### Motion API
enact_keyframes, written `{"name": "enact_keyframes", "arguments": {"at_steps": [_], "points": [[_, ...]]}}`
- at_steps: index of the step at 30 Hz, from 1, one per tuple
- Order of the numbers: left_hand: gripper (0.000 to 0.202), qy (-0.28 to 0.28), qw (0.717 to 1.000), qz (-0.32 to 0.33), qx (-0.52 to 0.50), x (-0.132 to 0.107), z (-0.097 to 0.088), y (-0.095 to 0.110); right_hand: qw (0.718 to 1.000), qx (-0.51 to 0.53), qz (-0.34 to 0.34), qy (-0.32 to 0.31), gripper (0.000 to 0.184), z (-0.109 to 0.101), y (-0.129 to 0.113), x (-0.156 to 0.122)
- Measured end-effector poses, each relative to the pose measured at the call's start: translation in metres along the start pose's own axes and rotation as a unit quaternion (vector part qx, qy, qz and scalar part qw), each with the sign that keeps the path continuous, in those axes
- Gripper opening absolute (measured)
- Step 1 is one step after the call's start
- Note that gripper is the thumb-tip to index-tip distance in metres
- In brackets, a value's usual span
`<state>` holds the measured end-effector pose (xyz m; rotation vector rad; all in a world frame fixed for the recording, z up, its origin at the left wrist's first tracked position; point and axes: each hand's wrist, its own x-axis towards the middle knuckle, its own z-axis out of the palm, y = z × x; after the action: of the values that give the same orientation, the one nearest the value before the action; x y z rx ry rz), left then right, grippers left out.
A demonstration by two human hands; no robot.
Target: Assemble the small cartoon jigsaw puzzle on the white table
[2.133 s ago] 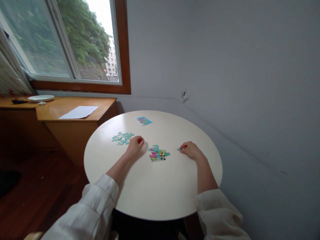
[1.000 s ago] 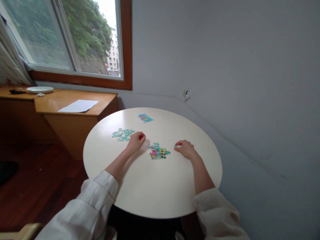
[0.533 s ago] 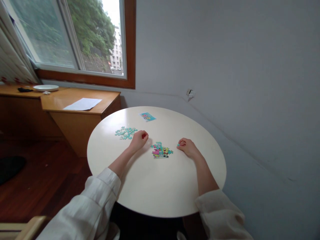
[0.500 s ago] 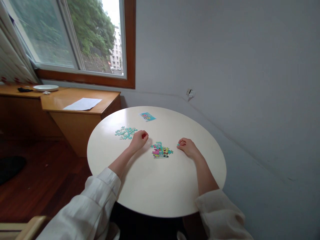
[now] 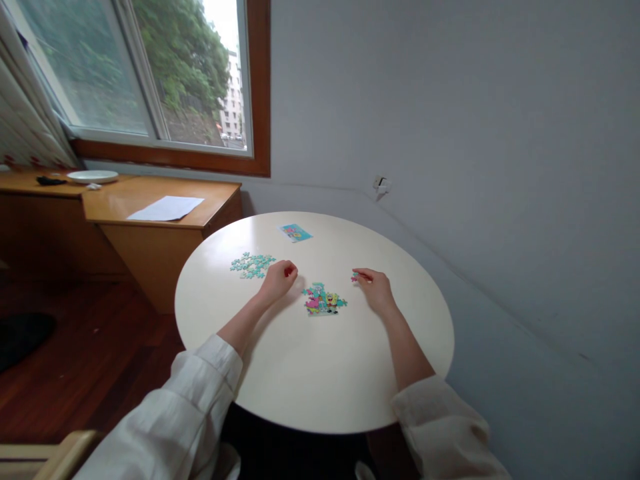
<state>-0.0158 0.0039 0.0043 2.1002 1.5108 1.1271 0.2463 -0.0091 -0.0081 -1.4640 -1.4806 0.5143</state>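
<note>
Pinched in the fingertips of my right hand [image 5: 374, 288] is a small jigsaw piece [image 5: 355, 277] with pink and teal on it, held to the right of the partly joined jigsaw puzzle [image 5: 324, 300]. That joined section shows cartoon figures, one yellow and one pink, on a teal ground. My left hand [image 5: 280, 277] is curled closed between the joined section and a loose pile of jigsaw pieces [image 5: 251, 265]. Whether its fingers hold anything is hidden.
A small picture card [image 5: 295, 233] lies toward the back of the round white table [image 5: 320, 380]. Left of it stands a wooden desk [image 5: 220, 200] with a sheet of paper [image 5: 166, 208] and a white plate [image 5: 93, 177]. A wall borders the right side.
My right hand has risen slightly away from me and turned, so the piece now shows pink as well as teal. The left hand has stayed in place.
</note>
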Motion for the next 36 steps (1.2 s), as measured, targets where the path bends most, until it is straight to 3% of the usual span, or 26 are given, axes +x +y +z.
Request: {"name": "enact_keyframes", "arguments": {"at_steps": [7,15,36], "points": [[0.014,-0.097,0.995,0.016,0.017,-0.004,0.004,0.0,0.998,0.062,-0.007,0.009,0.035,0.01,-0.004,-0.002],[0.019,-0.144,0.989,0.011,0.04,-0.007,0.004,0.0,0.997,0.07,-0.015,-0.023,0.028,0.02,-0.014,-0.008],[0.018,-0.169,0.983,0.019,0.065,-0.009,0.006,0.007,0.988,0.085,0.02,-0.129,0.011,0.031,-0.014,-0.015]]}}
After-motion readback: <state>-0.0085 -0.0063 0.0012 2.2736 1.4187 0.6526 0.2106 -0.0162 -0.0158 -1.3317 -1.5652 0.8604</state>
